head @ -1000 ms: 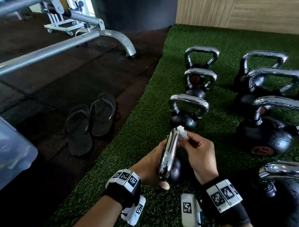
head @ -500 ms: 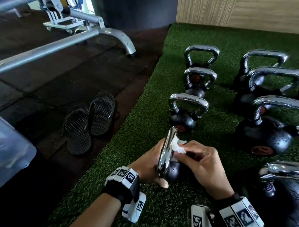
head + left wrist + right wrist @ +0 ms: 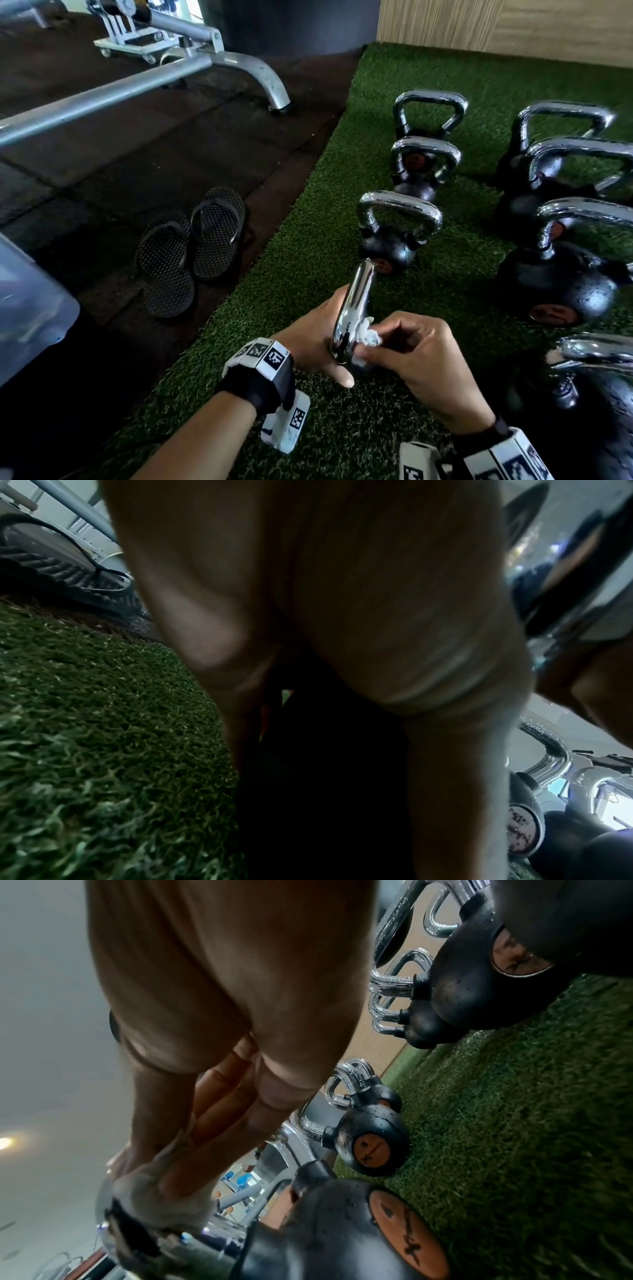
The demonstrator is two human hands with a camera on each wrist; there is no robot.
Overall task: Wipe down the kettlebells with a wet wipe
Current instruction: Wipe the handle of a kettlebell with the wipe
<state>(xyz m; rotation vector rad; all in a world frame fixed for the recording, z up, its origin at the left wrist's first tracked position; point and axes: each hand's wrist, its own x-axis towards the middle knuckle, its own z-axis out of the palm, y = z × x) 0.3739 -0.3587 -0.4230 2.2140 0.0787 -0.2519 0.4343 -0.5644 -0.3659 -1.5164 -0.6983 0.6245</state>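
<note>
Head view: your right hand (image 3: 424, 356) pinches the wet wipe (image 3: 368, 334) on the chrome handle (image 3: 352, 305), left hand (image 3: 308, 339) steadying; other kettlebells (image 3: 397, 233) look unwiped

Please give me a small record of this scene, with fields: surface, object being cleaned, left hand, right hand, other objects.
surface: green turf
object being cleaned: kettlebell, chrome handle
left hand: left hand holds the kettlebell
right hand: right hand presses a white wet wipe on the handle
other objects: more kettlebells in two rows; black sandals on dark floor
</note>
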